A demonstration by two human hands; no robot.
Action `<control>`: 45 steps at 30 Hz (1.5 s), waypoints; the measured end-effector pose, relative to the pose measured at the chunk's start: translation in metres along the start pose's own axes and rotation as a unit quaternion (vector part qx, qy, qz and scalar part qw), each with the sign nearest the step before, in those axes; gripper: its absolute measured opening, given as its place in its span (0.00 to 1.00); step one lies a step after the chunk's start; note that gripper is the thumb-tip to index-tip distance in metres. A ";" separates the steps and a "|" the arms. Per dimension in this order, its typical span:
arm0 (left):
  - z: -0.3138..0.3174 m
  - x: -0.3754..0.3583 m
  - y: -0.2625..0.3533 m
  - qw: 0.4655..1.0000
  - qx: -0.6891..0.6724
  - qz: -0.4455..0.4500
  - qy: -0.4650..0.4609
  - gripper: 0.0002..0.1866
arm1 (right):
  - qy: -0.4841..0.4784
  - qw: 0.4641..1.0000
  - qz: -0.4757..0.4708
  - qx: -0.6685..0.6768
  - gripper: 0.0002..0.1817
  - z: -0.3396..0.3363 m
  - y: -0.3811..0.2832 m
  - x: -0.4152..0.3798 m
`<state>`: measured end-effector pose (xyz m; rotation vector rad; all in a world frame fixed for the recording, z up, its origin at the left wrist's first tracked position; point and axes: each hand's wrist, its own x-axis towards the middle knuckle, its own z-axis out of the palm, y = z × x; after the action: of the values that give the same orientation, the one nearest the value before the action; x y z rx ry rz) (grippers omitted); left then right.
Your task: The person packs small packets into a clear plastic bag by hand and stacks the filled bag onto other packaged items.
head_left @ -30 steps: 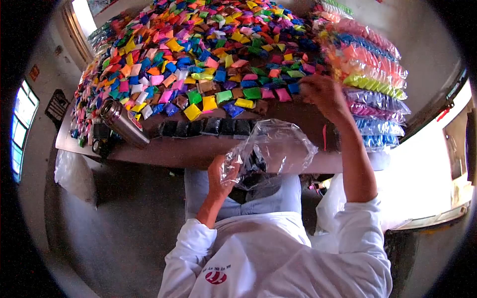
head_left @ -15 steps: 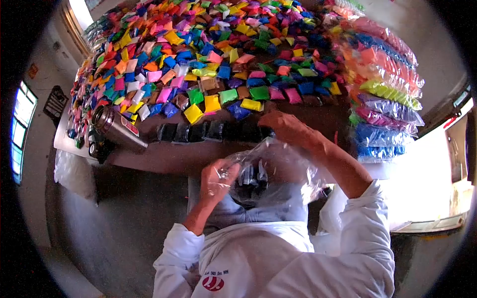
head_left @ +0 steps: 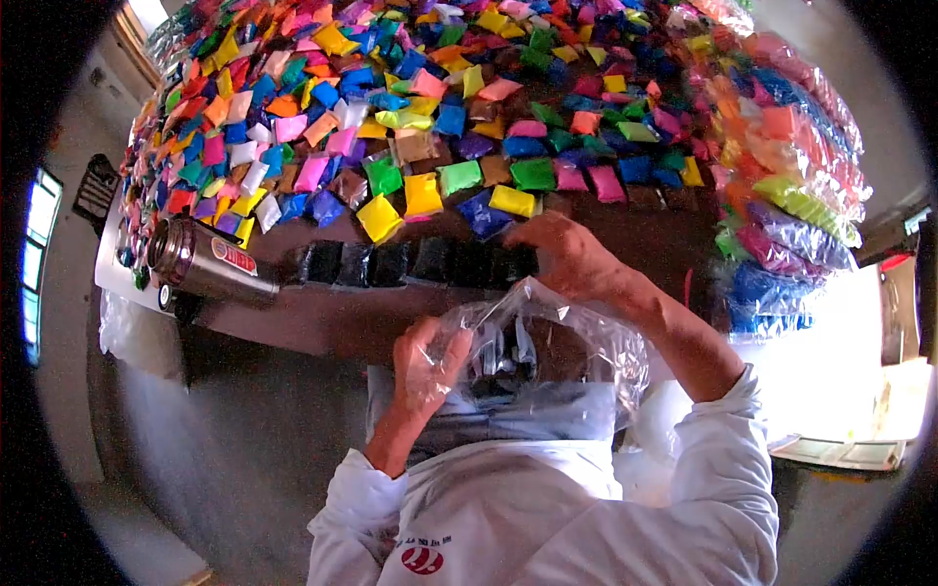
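My left hand (head_left: 426,363) is closed on the edge of a clear plastic bag (head_left: 586,327), which hangs open in front of my lap. A few dark packets (head_left: 508,356) show through its film. My right hand (head_left: 567,256) reaches over the far side of the bag, fingers curled at the right end of a row of small black packets (head_left: 391,264). Its fingertips are at the end packet (head_left: 513,264), partly hidden, and appear to pinch it. The row lies along the near part of the brown tabletop (head_left: 322,317).
Many small colourful packets (head_left: 423,195) cover the far tabletop. A steel flask (head_left: 210,259) lies on its side at the left. Filled clear bags of coloured packets (head_left: 806,200) are stacked at the right. Another plastic bag (head_left: 142,337) hangs below the table's left edge.
The view has shifted slightly. The bag is spread wider and its near rim stands higher. My left hand still holds it, and my right hand stays at the end of the black row.
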<state>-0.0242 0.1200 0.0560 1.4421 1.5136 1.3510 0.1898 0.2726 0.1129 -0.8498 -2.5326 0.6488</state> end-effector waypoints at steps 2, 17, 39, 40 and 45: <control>0.000 0.000 0.007 1.000 0.023 0.005 0.003 0.12 | -0.040 0.999 -0.021 0.004 0.33 0.010 0.005 0.003; 0.008 -0.008 -0.007 0.996 0.079 -0.002 0.031 0.10 | 0.230 0.906 0.219 0.280 0.23 -0.070 0.001 -0.046; 0.016 -0.013 -0.021 0.982 0.093 0.145 0.073 0.11 | 0.246 0.934 0.243 0.094 0.22 0.007 -0.120 -0.077; 0.015 -0.010 -0.014 0.972 0.137 0.177 0.071 0.11 | 0.184 0.933 0.305 0.046 0.20 0.001 -0.122 -0.076; 0.014 -0.005 0.004 0.978 0.156 0.123 0.063 0.11 | 0.132 0.923 0.352 0.078 0.21 0.023 -0.103 -0.077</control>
<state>-0.0091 0.1181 0.0557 1.8182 1.7333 1.4160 0.1880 0.1431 0.1330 -1.6778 -1.8686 0.8560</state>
